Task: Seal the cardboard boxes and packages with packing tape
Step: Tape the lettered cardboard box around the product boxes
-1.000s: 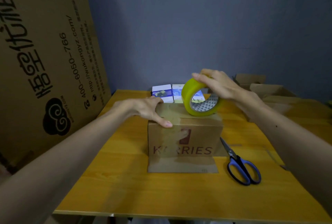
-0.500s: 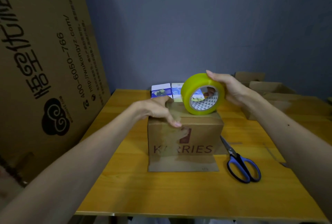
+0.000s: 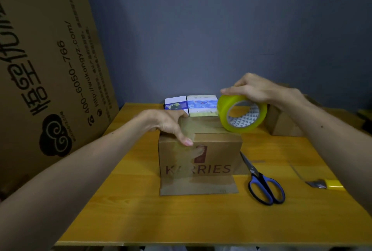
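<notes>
Evidently your right hand (image 3: 259, 91) gripped the translucent yellow tape roll (image 3: 225, 113) atop the brown cardboard box (image 3: 201, 156) at the wooden table's (image 3: 141, 210) middle. Your left hand (image 3: 169, 125), fingers flat, pinned its top front edge. It looked light and stiff, so hold there.

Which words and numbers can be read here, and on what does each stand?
"KARRIES" (second letter unclear): small box front.
"400-6050-766": big cardboard sheet.
"http://wukongyz.com/": same sheet.
"悟空优", next character cut off: same sheet.
Fine print there and two printed cartons: too blurred.

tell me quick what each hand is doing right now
Left hand: open, pressing on the box.
Right hand: closed on the tape roll.
</notes>
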